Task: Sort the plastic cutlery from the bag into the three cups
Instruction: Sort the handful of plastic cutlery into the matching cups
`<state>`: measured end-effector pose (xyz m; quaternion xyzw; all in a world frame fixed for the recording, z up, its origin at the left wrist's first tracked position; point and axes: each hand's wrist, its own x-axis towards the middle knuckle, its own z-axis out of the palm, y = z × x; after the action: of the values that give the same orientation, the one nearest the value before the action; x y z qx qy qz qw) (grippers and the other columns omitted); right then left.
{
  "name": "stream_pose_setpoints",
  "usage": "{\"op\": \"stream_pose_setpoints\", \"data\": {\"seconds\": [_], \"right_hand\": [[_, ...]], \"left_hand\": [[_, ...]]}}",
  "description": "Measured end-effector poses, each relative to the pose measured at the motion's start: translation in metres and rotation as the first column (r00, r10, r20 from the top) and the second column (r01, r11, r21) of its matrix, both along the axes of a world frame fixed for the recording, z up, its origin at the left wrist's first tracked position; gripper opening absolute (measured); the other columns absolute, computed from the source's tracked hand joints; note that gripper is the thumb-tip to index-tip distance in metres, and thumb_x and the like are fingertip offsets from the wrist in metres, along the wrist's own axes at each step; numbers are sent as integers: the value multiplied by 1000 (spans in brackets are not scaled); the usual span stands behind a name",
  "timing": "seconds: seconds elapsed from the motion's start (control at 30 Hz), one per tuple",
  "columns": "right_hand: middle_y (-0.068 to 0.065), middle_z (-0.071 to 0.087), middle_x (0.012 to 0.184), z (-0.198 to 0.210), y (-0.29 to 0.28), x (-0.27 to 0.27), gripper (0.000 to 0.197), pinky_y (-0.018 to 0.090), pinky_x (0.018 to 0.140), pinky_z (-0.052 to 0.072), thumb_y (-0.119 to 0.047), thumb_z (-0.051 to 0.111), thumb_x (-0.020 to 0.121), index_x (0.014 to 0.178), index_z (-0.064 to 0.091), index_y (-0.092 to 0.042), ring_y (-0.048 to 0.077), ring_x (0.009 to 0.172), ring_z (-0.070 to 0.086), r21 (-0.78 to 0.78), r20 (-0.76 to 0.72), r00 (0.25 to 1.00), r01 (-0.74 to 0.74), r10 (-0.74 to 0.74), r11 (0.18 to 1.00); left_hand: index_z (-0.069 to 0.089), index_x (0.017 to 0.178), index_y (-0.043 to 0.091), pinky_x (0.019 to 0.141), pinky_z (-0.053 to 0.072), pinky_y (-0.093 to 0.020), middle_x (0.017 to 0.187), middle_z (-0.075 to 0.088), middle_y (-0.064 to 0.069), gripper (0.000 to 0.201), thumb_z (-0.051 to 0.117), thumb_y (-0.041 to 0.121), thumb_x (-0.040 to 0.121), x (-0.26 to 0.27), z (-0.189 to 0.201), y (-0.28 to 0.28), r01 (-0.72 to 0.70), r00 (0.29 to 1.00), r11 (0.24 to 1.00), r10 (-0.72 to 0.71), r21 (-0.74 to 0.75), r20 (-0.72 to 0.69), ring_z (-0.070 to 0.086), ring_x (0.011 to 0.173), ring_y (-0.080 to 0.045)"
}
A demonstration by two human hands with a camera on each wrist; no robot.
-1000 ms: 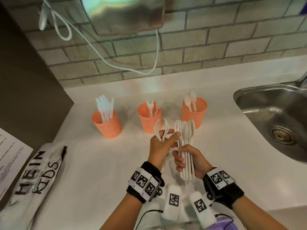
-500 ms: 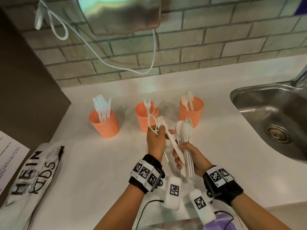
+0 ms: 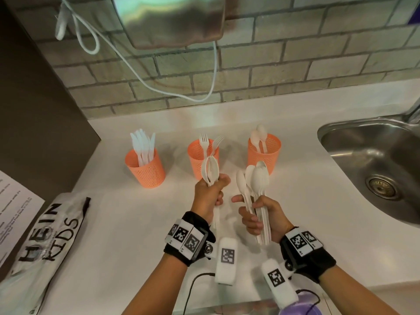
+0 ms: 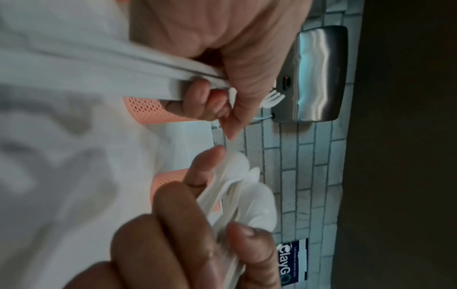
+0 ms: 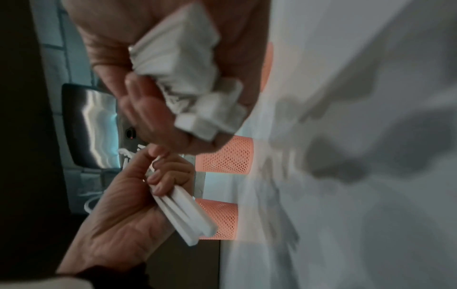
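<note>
Three orange mesh cups stand in a row on the white counter: the left cup [image 3: 145,171] holds knives, the middle cup [image 3: 201,155] forks, the right cup [image 3: 264,153] spoons. My left hand [image 3: 211,196] grips a few white forks [image 3: 211,170] upright just in front of the middle cup. In the left wrist view their tines [image 4: 272,98] stick out past the thumb. My right hand [image 3: 256,214] grips a bundle of white spoons [image 3: 256,180], bowls up, in front of the right cup. The bundle's handle ends [image 5: 188,78] show in the right wrist view. A small gap separates the hands.
The white cutlery bag [image 3: 45,242] with black lettering lies flat at the counter's left front, beside a printed sheet [image 3: 13,212]. A steel sink [image 3: 375,160] is set in on the right. A metal dryer [image 3: 168,19] and its cable [image 3: 213,71] hang on the brick wall.
My left hand drew a fork out of the bundle in my right hand and moved left, away from it. The right hand now shows only spoons.
</note>
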<state>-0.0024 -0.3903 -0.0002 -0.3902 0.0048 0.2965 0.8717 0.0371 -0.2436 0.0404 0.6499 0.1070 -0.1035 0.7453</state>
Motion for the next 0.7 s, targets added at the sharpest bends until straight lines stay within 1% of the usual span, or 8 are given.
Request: {"op": "stream_pose_setpoints", "data": {"seconds": [0.1,0.2,0.3,0.4,0.5,0.57,0.6,0.7], "right_hand": [[-6,32,43,6,2,-2,37,12,34,24,-19,55,52,89,58,-12,5,30,26,-231,108,994,45,-20,972],[-4,30,45,9,4,-2,23,15,35,24,-8,48,63,85,52,-11,8,31,24,-472,281,958,189,-56,861],[-5,36,48,10,7,-1,20,18,36,28,-7,46,64,82,54,-12,9,33,29,-585,397,917,269,-18,765],[-10,39,49,12,6,-2,24,19,38,31,-8,47,64,83,58,-16,6,36,33,-635,457,889,291,44,715],[-9,39,51,15,3,-3,31,21,40,31,-8,45,63,88,61,-18,7,38,33,-645,449,889,251,91,722],[-6,38,52,16,2,-4,37,22,41,31,-7,44,61,93,61,-16,8,39,32,-629,409,905,188,115,754],[-6,38,51,16,1,-4,41,22,41,30,-7,44,60,96,61,-15,8,40,31,-608,375,919,143,124,781],[-10,39,49,16,-1,-3,48,23,42,27,-10,45,58,105,58,-14,8,39,28,-515,249,954,-16,167,857]], "left_hand": [[61,76,11,38,23,-16,53,31,5,9,66,15,82,-8,6,2,28,999,999,-29,45,28,26,40,-7],[67,81,16,38,23,-16,43,34,13,2,66,18,83,-8,15,7,48,990,994,-61,101,125,26,40,-7],[69,94,16,37,25,-14,39,42,15,11,61,13,87,-7,27,11,122,956,978,-162,171,245,28,37,-3],[67,101,1,43,31,-2,46,56,19,16,58,4,88,-8,39,14,224,901,940,-300,257,313,47,39,6],[68,97,5,58,42,-2,66,69,20,13,60,4,86,-9,44,21,317,852,890,-419,328,314,59,59,11],[70,96,8,78,51,-17,86,73,7,14,64,13,85,-7,41,25,362,823,847,-487,390,293,65,83,-1],[70,97,6,81,50,-24,89,72,-3,17,65,18,85,-7,39,25,386,809,827,-516,410,281,64,86,-9],[67,87,-2,72,46,-22,76,65,-11,22,66,20,84,-9,37,21,367,810,846,-495,387,314,57,73,-12]]}}
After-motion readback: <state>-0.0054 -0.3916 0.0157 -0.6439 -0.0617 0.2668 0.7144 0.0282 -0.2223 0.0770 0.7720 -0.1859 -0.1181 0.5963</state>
